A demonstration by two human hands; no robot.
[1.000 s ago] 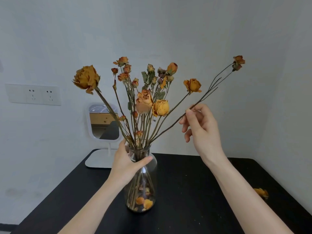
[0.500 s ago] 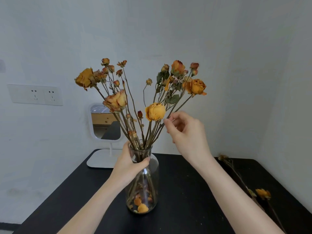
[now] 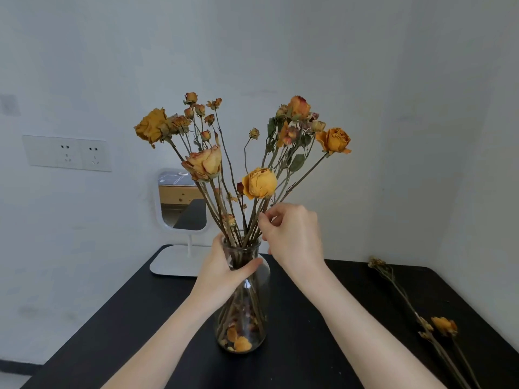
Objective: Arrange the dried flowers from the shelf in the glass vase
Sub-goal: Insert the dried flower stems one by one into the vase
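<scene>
A clear glass vase [image 3: 252,318] stands on the black table [image 3: 140,332] and holds a spread bunch of dried orange and yellow roses [image 3: 259,182]. My left hand [image 3: 224,269] is wrapped around the vase's neck. Just above the rim, my right hand [image 3: 292,234] pinches the stems on the bunch's right side between thumb and fingers. Loose petals lie in the vase's bottom. More dried flowers [image 3: 442,325] with long stems lie flat on the table at the right.
A small white stand mirror [image 3: 168,203] sits behind the vase near the wall. A double wall socket [image 3: 67,153] is at the left. White walls close in behind and on the right.
My right hand has come down and inward along the stems to just above the rim. The long stem that leaned far right now stands in the bunch. The view shifted, showing loose flowers at right.
</scene>
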